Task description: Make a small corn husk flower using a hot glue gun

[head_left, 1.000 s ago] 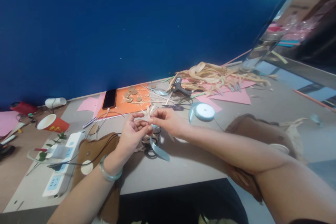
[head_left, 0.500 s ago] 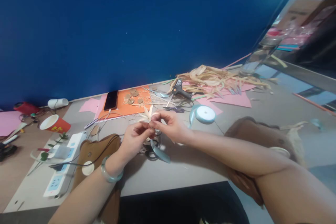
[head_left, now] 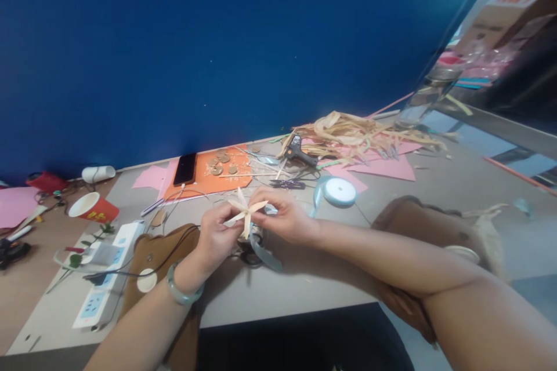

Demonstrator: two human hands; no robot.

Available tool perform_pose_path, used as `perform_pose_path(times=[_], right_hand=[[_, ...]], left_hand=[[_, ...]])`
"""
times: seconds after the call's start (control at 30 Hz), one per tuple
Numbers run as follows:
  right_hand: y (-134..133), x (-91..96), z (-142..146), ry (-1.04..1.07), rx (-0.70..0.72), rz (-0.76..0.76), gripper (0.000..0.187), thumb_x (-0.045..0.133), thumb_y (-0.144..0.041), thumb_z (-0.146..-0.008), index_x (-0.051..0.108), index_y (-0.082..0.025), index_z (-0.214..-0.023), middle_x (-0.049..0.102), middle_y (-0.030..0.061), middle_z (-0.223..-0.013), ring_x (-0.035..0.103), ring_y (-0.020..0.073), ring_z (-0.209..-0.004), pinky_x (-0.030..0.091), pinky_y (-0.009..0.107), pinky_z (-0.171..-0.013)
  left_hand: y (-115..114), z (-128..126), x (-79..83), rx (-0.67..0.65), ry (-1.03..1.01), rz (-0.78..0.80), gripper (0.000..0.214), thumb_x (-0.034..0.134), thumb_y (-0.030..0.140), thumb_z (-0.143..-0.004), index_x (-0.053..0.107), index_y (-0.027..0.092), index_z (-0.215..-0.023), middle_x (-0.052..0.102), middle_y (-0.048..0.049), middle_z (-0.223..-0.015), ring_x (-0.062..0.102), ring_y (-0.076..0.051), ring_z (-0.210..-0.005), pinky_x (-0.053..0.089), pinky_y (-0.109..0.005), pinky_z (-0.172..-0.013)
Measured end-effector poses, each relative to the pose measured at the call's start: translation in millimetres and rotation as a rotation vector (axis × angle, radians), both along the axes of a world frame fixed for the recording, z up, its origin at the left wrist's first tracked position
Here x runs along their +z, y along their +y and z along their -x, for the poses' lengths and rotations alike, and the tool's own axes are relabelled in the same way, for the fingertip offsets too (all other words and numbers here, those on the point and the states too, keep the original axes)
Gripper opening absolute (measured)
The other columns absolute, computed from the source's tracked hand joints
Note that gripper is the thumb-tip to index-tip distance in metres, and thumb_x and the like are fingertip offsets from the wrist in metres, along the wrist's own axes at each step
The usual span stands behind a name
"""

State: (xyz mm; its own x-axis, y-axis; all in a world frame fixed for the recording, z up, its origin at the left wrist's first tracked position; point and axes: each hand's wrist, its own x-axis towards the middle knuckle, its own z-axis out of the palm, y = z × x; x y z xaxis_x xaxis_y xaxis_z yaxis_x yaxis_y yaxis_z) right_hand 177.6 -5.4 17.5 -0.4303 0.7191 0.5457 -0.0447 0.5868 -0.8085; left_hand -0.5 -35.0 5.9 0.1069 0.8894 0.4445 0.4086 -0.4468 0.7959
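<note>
Between my hands is a pale, star-shaped flower (head_left: 246, 212) with several narrow petals, its face turned toward me. My left hand (head_left: 219, 231) pinches it from the left, a bangle (head_left: 184, 287) on that wrist. From the right, the fingers of my right hand (head_left: 282, 215) are closed on the flower's edge. Just below hangs a strip of light blue ribbon (head_left: 264, 253); whether it is fixed to the flower I cannot tell. Dark round handles (head_left: 251, 256), perhaps of scissors, lie partly hidden beneath my hands.
Behind lie a phone (head_left: 185, 168), an orange sheet (head_left: 209, 181) with small wooden discs, a glue gun (head_left: 300, 152), a ribbon spool (head_left: 340, 191) and a heap of dried husk strips (head_left: 343, 130). To the left are a power strip (head_left: 108, 275) and a red paper cup (head_left: 96, 207).
The flower has been tipped so its open face now points toward me. My right hand has shifted slightly to the right and its grip has changed.
</note>
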Motion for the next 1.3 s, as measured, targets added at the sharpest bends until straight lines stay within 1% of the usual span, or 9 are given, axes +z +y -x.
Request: perform_pose_path(times=[0.3,0.43,0.57,0.7,0.87,0.97,1.07,1.13,1.3], right_hand=[[-0.7,-1.6,-0.5,-0.011,-0.01,0.048,0.014,0.067,-0.031,-0.08,0.065,-0.018,-0.079,0.064,0.0041,-0.079,0.059,0.0154,-0.073,0.048,0.029,-0.07],[-1.2,-1.6,0.1,0.011,-0.024,0.026,0.01,0.068,-0.026,-0.079,0.064,-0.018,-0.075,0.063,0.0036,-0.078,0.058,0.0152,-0.074,0.046,0.029,-0.07],[-2.5,0.6,0.7,0.015,-0.01,0.032,0.016,0.066,-0.03,-0.081,0.061,-0.018,-0.071,0.061,0.0022,-0.073,0.056,0.0139,-0.069,0.044,0.027,-0.066],[-3.2,2.8,0.6,0.016,0.021,0.069,0.023,0.065,-0.036,-0.083,0.06,-0.017,-0.069,0.058,0.0009,-0.07,0.053,0.0123,-0.065,0.042,0.026,-0.064],[-3.5,3.3,0.3,0.007,0.001,0.115,0.021,0.067,-0.035,-0.082,0.062,-0.017,-0.072,0.058,0.0015,-0.073,0.054,0.0129,-0.068,0.043,0.026,-0.065],[-2.5,2.5,0.4,0.0,-0.022,0.136,0.02,0.068,-0.035,-0.081,0.064,-0.017,-0.074,0.06,0.0029,-0.076,0.054,0.0138,-0.07,0.044,0.028,-0.067],[-0.3,1.6,1.2,0.003,-0.032,0.172,0.022,0.069,-0.038,-0.079,0.064,-0.017,-0.074,0.06,0.0021,-0.074,0.054,0.0139,-0.07,0.044,0.028,-0.068],[1.7,2.3,2.0,0.025,-0.04,0.233,0.024,0.07,-0.039,-0.078,0.063,-0.017,-0.072,0.06,0.0009,-0.071,0.054,0.0133,-0.069,0.044,0.028,-0.067],[8.4,5.5,3.0,0.155,-0.012,0.515,0.03,0.075,-0.042,-0.069,0.059,-0.017,-0.07,0.058,-0.0024,-0.064,0.052,0.0106,-0.061,0.041,0.025,-0.059]], left_hand=[[-1.3,1.9,1.2,-0.045,-0.049,-0.026,0.005,0.075,0.019,-0.068,0.07,0.021,-0.07,0.067,-0.0021,-0.07,0.056,-0.015,-0.062,0.044,-0.026,-0.063],[-3.5,1.3,3.3,-0.028,-0.023,-0.007,0.006,0.075,0.02,-0.069,0.069,0.021,-0.069,0.063,-0.0008,-0.065,0.053,-0.015,-0.06,0.042,-0.026,-0.062],[-5.3,-0.1,2.5,-0.001,-0.008,-0.021,0.006,0.071,0.022,-0.074,0.069,0.021,-0.069,0.064,-0.0016,-0.068,0.054,-0.015,-0.063,0.042,-0.026,-0.063],[-6.5,-1.4,1.2,0.005,0.034,-0.027,0.006,0.072,0.024,-0.074,0.069,0.021,-0.069,0.063,-0.0002,-0.065,0.053,-0.014,-0.06,0.041,-0.025,-0.062],[-5.4,-0.8,1.7,0.019,-0.037,0.03,0.012,0.075,0.026,-0.071,0.067,0.02,-0.064,0.062,0.0004,-0.061,0.052,-0.013,-0.057,0.041,-0.025,-0.06],[-3.0,-0.4,1.7,0.024,-0.055,0.057,0.012,0.075,0.026,-0.072,0.068,0.019,-0.064,0.063,0.0,-0.061,0.053,-0.013,-0.058,0.041,-0.024,-0.059],[-0.1,-1.6,1.3,0.012,-0.136,0.136,0.011,0.075,0.027,-0.071,0.071,0.018,-0.07,0.065,-0.001,-0.064,0.056,-0.013,-0.061,0.044,-0.025,-0.06],[2.0,-3.0,1.1,-0.034,-0.216,0.237,0.014,0.077,0.028,-0.069,0.071,0.017,-0.074,0.066,-0.0016,-0.067,0.058,-0.014,-0.062,0.046,-0.025,-0.061],[7.0,-4.0,-0.6,-0.24,-0.445,0.503,0.033,0.085,0.022,-0.057,0.07,0.017,-0.086,0.07,-0.0031,-0.077,0.064,-0.015,-0.068,0.053,-0.028,-0.066]])
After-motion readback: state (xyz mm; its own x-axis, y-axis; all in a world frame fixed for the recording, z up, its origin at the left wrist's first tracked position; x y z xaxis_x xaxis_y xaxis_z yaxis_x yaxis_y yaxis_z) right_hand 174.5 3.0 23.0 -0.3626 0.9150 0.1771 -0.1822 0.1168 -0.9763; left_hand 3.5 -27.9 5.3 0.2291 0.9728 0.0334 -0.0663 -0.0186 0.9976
